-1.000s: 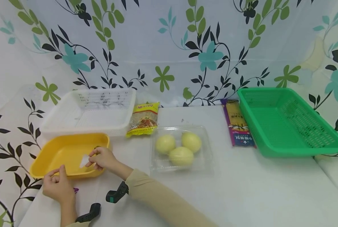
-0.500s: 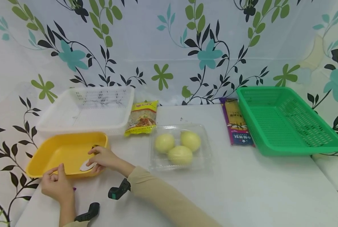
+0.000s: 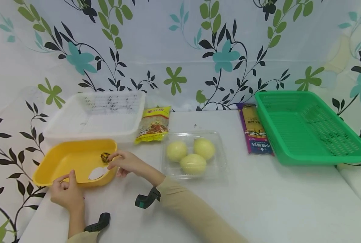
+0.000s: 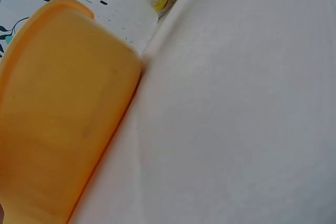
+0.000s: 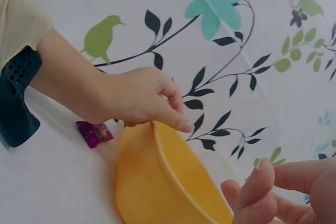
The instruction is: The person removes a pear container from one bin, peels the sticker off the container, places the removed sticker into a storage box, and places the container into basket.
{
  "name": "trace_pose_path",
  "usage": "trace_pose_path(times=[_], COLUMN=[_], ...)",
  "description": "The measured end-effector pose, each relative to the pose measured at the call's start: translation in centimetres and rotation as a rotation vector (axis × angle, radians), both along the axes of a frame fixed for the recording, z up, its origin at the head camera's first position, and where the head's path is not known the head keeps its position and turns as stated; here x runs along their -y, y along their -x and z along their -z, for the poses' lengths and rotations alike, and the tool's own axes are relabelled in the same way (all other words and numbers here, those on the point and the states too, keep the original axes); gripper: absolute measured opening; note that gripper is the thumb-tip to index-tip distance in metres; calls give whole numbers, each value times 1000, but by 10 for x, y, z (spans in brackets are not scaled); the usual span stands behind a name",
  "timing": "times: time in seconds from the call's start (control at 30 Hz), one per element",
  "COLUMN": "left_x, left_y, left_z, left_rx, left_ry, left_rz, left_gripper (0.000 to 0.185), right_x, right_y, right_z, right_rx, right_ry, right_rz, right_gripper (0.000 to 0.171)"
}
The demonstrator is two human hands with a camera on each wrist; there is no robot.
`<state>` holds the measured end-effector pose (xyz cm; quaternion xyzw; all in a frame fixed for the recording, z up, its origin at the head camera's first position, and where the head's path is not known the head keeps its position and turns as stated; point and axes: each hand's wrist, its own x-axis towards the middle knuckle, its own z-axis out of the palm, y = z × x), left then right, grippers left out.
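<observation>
My left hand (image 3: 67,194) grips the near rim of a yellow plastic basin (image 3: 62,162) between thumb and fingers; the right wrist view shows this left hand (image 5: 136,98) on the rim too. My right hand (image 3: 130,164) is over the basin's right edge, its fingers loosely bent; in the right wrist view nothing shows between those right-hand fingers (image 5: 254,192). Inside the basin lie a flat white oval piece (image 3: 97,173) and a small black-and-gold item (image 3: 106,157). A purple-wrapped sweet (image 5: 94,134) is on the table beside the basin, mostly hidden by my left hand in the head view.
Behind the basin stands a white perforated basket (image 3: 107,125), with a yellow noodle packet (image 3: 153,125) beside it. A clear plastic box (image 3: 195,135) holds several pale yellow round fruits. At right are a purple pasta packet (image 3: 255,130) and a green basket (image 3: 301,135).
The right hand has let go of the white piece, which now lies flat in the basin, and has moved right to the edge. The left hand stays on the rim.
</observation>
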<state>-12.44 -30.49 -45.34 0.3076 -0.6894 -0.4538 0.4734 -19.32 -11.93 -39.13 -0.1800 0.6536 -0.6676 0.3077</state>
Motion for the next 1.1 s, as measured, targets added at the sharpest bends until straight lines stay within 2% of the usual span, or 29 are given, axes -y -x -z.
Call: trace_pose_path(times=[0.13, 0.27, 0.4, 0.5, 0.63, 0.73, 0.9, 1.0, 1.1], left_x=[-4, -13, -23, -30, -42, -52, -66, -76, -85], left_y=[1, 0, 0, 1, 3, 4, 9, 12, 10], left_z=[-1, -3, -7, -12, -17, -16, -10, -7, -9], left_rx=[-89, -133, -180, -256, -325, -348, -381, -394, -397], left_ry=[63, 82, 118, 149, 213, 259, 275, 288, 293], left_rz=[2, 11, 109, 185, 250, 298, 401, 454, 505], left_gripper=[11, 11, 19, 23, 21, 18, 13, 10, 8], right_x=[-13, -29, -46, -56, -66, -76, -99, -118, -134], right_y=[1, 0, -2, -4, -8, -12, -19, -26, -32], right_z=[-7, -10, -12, -17, -27, -32, -40, -49, -56], right_rx=[-40, -88, -101, -107, -126, -145, -177, -162, -152], right_ry=[21, 30, 80, 126, 151, 161, 142, 117, 106], right_rz=[-14, -28, -34, -47, -63, -66, -51, -9, 46], right_gripper=[26, 27, 30, 27, 23, 24, 27, 27, 27])
